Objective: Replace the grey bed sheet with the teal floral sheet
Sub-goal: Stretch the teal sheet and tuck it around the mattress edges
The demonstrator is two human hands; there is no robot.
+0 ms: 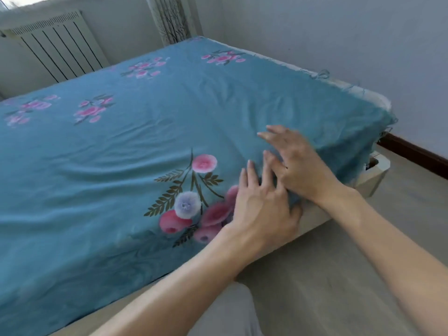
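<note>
The teal floral sheet [145,132] covers the whole bed [378,175], draping over its near edge. At that edge the left hand [261,209] and right hand [298,163] lie flat on it, fingers spread, gripping nothing.

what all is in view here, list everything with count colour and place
teal floral sheet: one, teal with pink flowers, spread over the bed
bed base: one, cream, showing under the sheet at the near right corner
radiator: one, white, against the far left wall
curtain: one, pale with a dark branch print, far wall
skirting board: one, dark brown, foot of the right wall
floor: pale wood, near right
left hand: fingers straight, on the sheet near the edge
right hand: fingers spread, flat on the sheet
</note>
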